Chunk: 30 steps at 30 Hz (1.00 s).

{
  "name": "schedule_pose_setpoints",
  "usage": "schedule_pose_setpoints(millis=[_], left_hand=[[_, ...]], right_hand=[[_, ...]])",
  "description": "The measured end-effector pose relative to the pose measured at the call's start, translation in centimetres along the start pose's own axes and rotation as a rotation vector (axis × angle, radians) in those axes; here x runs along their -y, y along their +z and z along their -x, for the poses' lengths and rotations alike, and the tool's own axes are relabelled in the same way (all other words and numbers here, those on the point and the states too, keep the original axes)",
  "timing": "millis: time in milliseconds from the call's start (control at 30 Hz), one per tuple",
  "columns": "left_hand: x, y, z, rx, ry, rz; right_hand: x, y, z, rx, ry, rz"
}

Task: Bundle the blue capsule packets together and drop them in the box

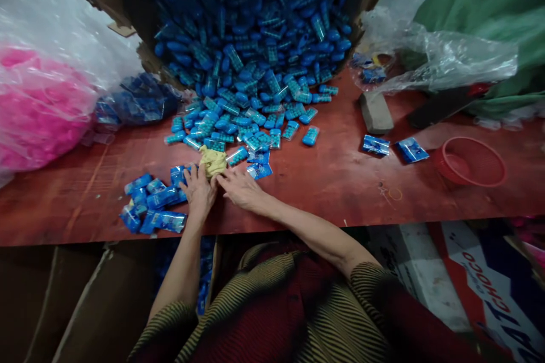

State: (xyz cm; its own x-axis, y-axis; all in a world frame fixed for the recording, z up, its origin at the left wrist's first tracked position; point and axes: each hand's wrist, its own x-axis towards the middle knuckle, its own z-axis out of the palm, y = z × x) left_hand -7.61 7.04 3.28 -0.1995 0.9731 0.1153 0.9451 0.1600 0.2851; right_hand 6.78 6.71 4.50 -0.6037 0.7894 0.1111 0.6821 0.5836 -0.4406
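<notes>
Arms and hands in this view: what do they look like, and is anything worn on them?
They are a person's, with no cables or machine parts. The left hand and right hand wear no gloves. Short sleeves show fine wavy yellow-olive and black stripes, matching a top with dark red areas. Small rings can't be ruled out.

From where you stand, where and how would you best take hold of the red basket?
Probably with the right hand from above, pinching the near rim of the red basket: it stands upright, its wide mouth open and its thin rim uncovered.
</notes>
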Motion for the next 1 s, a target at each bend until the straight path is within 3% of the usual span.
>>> schedule_pose_setpoints(millis=[167,300,467,600,667,767,833,1000], left_hand=[[0.9,1.5,-0.6,-0.023,0.059,-0.027],[0.4,2.3,-2.1,-0.049,0.074,0.149],[-1.5,2.5,-3.0,-0.077,0.003,0.253],[-3.8,2.2,-0.2,-0.14,-0.034,0.212],[-4.8,2.0,2.3,-0.168,0.019,0.269],[-5.7,2.0,5.4,-0.112,0.115,0.428],[-5.7,2.0,6.0,-0.083,0.138,0.418],[-5.2,2.6,1.8,-0.064,0.151,0.161]], right_hand=[[0.1,1.9,-2.2,0.035,-0.063,0.108],[-2.5,0.3,-1.0,0.021,-0.123,0.013],[-6.8,-2.8,2.8,0.014,0.197,0.053],[-8.0,-2.6,4.7,0.051,0.262,0.157],[-7.6,-2.1,5.2,0.019,0.273,0.196],[-7.0,-2.0,5.6,-0.004,0.299,0.194],[-6.9,-2.5,5.5,0.008,0.297,0.155],[-7.8,-3.3,3.2,-0.004,0.333,0.15]])
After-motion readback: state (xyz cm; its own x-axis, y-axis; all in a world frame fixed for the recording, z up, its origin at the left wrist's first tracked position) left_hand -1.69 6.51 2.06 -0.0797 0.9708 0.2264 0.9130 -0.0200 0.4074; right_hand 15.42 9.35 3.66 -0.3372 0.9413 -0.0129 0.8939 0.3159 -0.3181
